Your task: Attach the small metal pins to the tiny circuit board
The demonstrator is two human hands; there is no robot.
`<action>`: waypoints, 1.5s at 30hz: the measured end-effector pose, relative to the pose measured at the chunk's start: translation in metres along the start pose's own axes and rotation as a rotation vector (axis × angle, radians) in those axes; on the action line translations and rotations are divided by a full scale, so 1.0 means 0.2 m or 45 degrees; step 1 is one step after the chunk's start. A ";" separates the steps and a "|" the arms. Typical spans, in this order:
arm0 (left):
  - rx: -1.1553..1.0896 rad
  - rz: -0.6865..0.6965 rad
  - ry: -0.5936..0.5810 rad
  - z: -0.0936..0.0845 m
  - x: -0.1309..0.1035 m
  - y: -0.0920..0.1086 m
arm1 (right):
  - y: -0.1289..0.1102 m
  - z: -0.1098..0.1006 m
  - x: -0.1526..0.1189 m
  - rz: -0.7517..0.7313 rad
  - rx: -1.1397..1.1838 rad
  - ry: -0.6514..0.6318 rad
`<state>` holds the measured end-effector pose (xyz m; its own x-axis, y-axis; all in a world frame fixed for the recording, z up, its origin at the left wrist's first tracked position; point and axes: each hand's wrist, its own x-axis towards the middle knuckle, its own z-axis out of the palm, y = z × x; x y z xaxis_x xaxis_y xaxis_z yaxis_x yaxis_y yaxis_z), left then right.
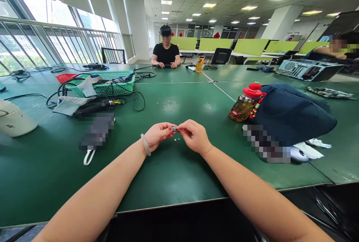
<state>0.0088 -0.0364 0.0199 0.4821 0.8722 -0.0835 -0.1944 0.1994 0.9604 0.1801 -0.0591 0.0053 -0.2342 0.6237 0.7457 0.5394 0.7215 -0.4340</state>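
Note:
Above the green table (168, 174), my left hand (159, 134), with a pale bracelet (146, 145) at its wrist, pinches a tiny silver-and-dark electronic piece (174, 128). Its exact kind is too small to make out. From the other side, the thumb and fingertips of my right hand (194, 133) close on the right end of the same piece. Just below the fingertips, a small flat pale part with a dark middle (176, 139) lies on the tabletop, apart from both hands.
A green basket (120, 88) of cables and gloves stands left, near a strapped dark object (98, 132). At right are a red-lidded bottle (245, 104), a dark blue bag (291, 113) and an opened computer case (305, 71). A person (166, 49) sits opposite.

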 end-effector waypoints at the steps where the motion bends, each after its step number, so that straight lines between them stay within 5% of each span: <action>1: -0.020 -0.010 -0.009 0.00 0.00 0.00 | 0.00 -0.01 0.00 -0.059 -0.061 0.002; 8: 0.087 0.000 0.021 -0.02 0.00 0.00 | 0.02 -0.02 0.00 -0.331 -0.558 -0.180; 14: 0.488 0.094 0.193 -0.09 0.04 0.00 | 0.10 0.01 0.00 0.353 -0.244 -0.530; 19: 0.637 0.063 0.241 -0.15 0.06 -0.02 | 0.12 0.04 -0.01 0.386 -0.196 -0.764; 34: 0.810 0.069 0.134 -0.15 0.08 -0.08 | 0.11 0.03 0.01 0.423 -0.255 -0.792; 42: 0.875 0.047 0.136 -0.10 0.05 -0.07 | 0.07 0.01 0.03 0.419 -0.264 -0.410; 45: 0.913 0.038 0.122 -0.09 0.05 -0.06 | 0.04 0.02 0.03 0.361 -0.221 -0.405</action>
<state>0.0009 -0.0232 0.0024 0.4017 0.9146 -0.0458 0.4176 -0.1384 0.8980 0.1790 -0.0491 0.0043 -0.2800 0.8700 0.4057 0.7394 0.4650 -0.4869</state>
